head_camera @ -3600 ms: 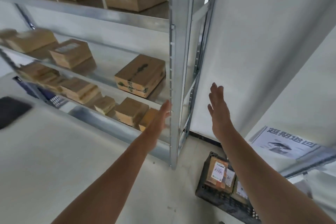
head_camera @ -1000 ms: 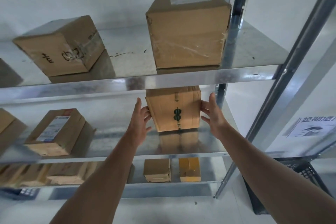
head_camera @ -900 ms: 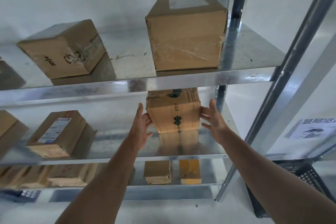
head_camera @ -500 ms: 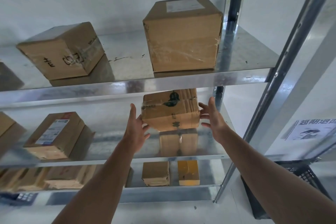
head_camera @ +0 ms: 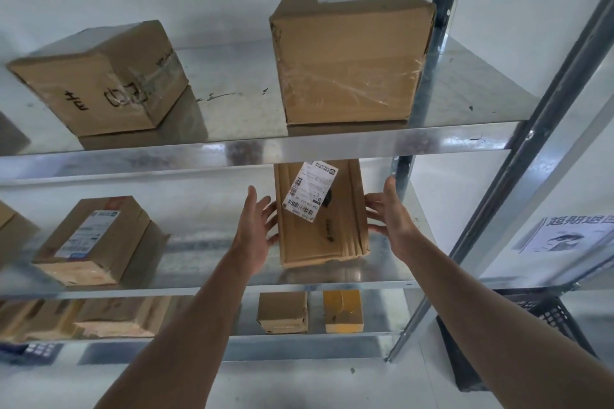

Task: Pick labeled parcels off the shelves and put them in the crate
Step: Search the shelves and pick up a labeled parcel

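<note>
Now labeled parcel (head_camera: 320, 219) sits between left hand (head_camera: 254, 229) and right hand (head_camera: 390, 221).

The shelf (head_camera: 332, 143) is glossy, mirror-like galvanised metal. The parcel (head_camera: 319, 236) is matt brown cardboard with a white paper label (head_camera: 309, 190). The crate (head_camera: 545, 315) looks like black plastic mesh.

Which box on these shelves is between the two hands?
The box on the middle shelf with the tilted white barcode label; left hand and right hand touch its sides.
</note>
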The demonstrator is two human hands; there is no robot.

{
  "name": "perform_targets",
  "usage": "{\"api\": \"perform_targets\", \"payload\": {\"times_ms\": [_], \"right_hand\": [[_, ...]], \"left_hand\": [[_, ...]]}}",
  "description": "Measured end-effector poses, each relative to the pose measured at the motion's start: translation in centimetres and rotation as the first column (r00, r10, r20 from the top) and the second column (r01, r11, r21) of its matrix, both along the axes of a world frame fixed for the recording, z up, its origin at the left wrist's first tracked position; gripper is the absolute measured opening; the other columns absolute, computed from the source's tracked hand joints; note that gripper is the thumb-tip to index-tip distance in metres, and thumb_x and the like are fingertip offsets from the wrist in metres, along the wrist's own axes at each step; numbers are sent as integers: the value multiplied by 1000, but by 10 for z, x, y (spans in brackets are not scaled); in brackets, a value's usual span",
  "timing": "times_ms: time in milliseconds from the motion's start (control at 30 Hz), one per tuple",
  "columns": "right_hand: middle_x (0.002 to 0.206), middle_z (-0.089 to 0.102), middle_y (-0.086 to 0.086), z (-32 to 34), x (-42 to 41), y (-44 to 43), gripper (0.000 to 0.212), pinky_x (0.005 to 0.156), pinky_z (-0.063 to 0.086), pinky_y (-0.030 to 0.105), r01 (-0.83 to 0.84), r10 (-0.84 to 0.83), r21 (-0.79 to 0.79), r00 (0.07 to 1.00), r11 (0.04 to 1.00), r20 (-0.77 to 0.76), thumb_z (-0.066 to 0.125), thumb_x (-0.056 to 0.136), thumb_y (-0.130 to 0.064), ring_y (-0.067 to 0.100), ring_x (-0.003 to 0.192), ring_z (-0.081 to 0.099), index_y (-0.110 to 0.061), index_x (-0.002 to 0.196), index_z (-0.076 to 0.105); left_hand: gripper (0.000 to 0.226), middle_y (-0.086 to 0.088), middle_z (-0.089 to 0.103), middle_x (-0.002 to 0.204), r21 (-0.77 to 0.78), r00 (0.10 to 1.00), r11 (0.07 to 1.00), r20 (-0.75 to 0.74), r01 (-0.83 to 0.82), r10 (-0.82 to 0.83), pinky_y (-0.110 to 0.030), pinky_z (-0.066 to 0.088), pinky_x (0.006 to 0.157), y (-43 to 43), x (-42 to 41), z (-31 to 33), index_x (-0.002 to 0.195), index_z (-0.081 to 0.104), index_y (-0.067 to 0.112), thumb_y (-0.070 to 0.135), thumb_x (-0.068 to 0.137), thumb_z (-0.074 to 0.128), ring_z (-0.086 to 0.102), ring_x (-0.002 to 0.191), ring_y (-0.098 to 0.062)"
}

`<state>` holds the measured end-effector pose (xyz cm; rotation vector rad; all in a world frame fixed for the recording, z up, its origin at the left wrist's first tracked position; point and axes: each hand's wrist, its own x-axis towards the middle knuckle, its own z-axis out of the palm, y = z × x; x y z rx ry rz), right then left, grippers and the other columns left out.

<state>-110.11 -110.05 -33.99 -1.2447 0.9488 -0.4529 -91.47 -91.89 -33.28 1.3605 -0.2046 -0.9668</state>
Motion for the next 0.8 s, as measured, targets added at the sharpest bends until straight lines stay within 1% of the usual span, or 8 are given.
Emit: {"api": "perform_targets", "payload": {"times_ms": [100, 233, 433, 533, 600, 700, 767, 800], "right_hand": [[143, 59, 3, -5, 3, -1, 90, 103, 48, 47, -1, 2, 21, 1000, 1000, -17, 16, 94, -80, 28, 129, 58, -17, 148, 52], [144, 61, 4, -12, 7, -5, 91, 86, 53, 38, 15, -12, 39, 998, 999, -58, 18, 93, -82, 25, 121, 61, -18, 147, 55], [147, 57, 7, -19, 7, -5, 87, 109, 45, 51, -14, 22, 60, 992, 998, -127, 18, 95, -78, 32, 130, 56, -18, 146, 54], [147, 58, 9, -26, 7, -6, 88, 113, 42, 54, -17, 29, 75, 986, 997, -166, 17, 95, -78, 33, 131, 56, -16, 147, 54], [147, 58, 10, -31, 6, -4, 87, 115, 40, 57, -23, 38, 81, 982, 996, -187, 17, 96, -77, 34, 132, 55, -17, 146, 55], [149, 55, 12, -36, 3, -2, 79, 116, 39, 57, -27, 47, 109, 982, 994, -184, 18, 101, -70, 36, 136, 52, -16, 147, 53], [151, 53, 12, -36, 3, -1, 77, 115, 39, 56, -22, 42, 117, 984, 993, -172, 19, 102, -67, 36, 137, 51, -15, 148, 51], [151, 53, 12, -37, 3, -1, 77, 115, 40, 55, -21, 42, 119, 985, 993, -168, 19, 102, -67, 36, 138, 51, -14, 149, 50]], "left_hand": [[92, 6, 51, 151, 28, 997, 997, 38, 72, -73, -48, 38, 110, -7, 4, -6, 157, 37, 21, 84, 91, 27, 46, 140, -23], [106, 1, 49, 155, 107, 986, 985, 74, 139, -148, -50, 31, 117, -15, 7, -11, 158, 37, 27, 95, 78, 30, 43, 142, -23], [105, -3, 27, 168, 202, 983, 966, 55, 161, -175, -50, 20, 121, -26, 4, -17, 163, 20, 24, 92, 83, 24, 25, 153, -25], [95, -3, 41, 159, 238, 977, 953, 53, 188, -206, -48, 27, 114, -29, 1, -24, 159, 31, 23, 86, 89, 22, 38, 143, -24], [86, -1, 51, 145, 242, 971, 946, 54, 214, -233, -46, 31, 110, -29, 0, -29, 153, 40, 27, 83, 92, 21, 44, 130, -22], [66, 5, 56, 126, 243, 965, 940, 47, 240, -259, -48, 33, 111, -29, -1, -34, 134, 50, 36, 81, 93, 22, 47, 125, -22], [62, 4, 56, 128, 249, 964, 938, 52, 242, -262, -47, 33, 109, -28, -1, -34, 129, 49, 38, 81, 93, 23, 47, 125, -21], [67, 3, 54, 134, 248, 964, 938, 54, 241, -262, -47, 33, 109, -28, 0, -35, 134, 49, 37, 82, 93, 23, 46, 126, -20]]}}
